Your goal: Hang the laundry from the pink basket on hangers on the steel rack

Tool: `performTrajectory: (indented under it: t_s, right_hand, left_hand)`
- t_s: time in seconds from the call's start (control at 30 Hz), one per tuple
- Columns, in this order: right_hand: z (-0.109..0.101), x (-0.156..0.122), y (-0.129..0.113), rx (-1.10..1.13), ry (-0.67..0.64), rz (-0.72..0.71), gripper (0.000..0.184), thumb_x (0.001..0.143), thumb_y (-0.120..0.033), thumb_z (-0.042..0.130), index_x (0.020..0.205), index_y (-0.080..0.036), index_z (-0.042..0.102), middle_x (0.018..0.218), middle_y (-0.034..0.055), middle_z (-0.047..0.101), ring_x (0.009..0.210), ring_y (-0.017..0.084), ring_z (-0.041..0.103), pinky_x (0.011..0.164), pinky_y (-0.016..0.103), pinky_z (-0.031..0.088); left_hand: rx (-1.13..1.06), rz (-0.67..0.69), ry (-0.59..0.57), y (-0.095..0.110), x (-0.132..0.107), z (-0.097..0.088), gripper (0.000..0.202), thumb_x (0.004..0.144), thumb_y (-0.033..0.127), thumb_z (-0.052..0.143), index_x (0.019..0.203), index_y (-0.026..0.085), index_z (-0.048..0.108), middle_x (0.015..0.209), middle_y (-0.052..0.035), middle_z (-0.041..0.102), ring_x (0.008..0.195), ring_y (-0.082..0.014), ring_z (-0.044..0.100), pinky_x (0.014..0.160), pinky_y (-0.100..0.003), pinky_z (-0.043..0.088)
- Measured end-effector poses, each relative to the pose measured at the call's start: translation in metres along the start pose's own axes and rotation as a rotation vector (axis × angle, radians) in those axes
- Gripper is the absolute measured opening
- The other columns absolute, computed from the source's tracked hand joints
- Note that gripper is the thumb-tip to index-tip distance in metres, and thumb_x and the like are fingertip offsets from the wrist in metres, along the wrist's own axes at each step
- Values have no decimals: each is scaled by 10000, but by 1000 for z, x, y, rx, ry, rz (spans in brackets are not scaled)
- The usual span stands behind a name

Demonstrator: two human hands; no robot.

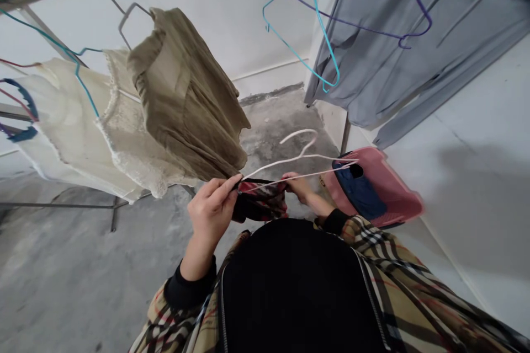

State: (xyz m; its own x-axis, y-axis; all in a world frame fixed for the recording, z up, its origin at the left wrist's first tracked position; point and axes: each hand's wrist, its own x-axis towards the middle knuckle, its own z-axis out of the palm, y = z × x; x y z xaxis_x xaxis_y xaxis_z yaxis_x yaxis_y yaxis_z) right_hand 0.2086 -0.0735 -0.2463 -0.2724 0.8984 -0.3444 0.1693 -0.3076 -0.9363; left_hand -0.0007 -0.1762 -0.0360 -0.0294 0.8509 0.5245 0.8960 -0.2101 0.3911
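Note:
My left hand (212, 208) is closed in a pinch on the near corner of a white wire hanger (298, 161) and on the edge of a small red and black checked cloth (260, 201). My right hand (298, 186) is closed on the same cloth at its other side, just under the hanger's lower wire. The cloth hangs bunched between both hands, in front of my black top and checked sleeves. The hanger lies nearly flat, hook pointing away from me.
A pink laundry basket (387, 187) with dark blue cloth in it stands on the floor at right. An olive garment (186, 94) and cream garments (83, 121) hang at left. A grey shirt (397, 38) hangs at upper right, beside a teal hanger (308, 22).

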Motion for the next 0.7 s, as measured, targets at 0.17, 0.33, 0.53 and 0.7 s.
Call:
performTrajectory:
  t_s: [0.17,0.33,0.53,0.7]
  right_hand:
    - [-51,-10,-13,389,77,108,168,687,-337,568,787,-218,504,663,4,582,620,140,568,606,274,499]
    - [-75,-14,-29,614,170,128,198,599,-274,644,705,-211,489,553,-64,490,464,70,426,490,209,411]
    - [-83,-19,-46,705,301,88,235,534,-229,684,746,-184,594,599,-50,586,514,79,527,467,195,393]
    - [-92,-26,-59,694,393,38,244,519,-181,684,758,-174,636,573,-56,588,483,73,533,452,194,395]
  left_hand:
    - [-34,-143,-36,-37,-14,4,246,886,255,560,1066,249,727,750,-5,654,689,-111,614,670,-209,475]
    - [-59,-189,-63,-56,-30,15,252,873,267,574,1074,237,723,745,-6,643,675,-118,598,654,-218,463]
    - [-47,-230,-36,-60,-37,20,265,888,313,562,1084,223,715,742,-10,630,651,-116,573,647,-225,450]
    - [-18,-245,16,-58,-38,21,253,890,345,570,1049,223,724,712,-6,617,633,-115,570,621,-219,440]
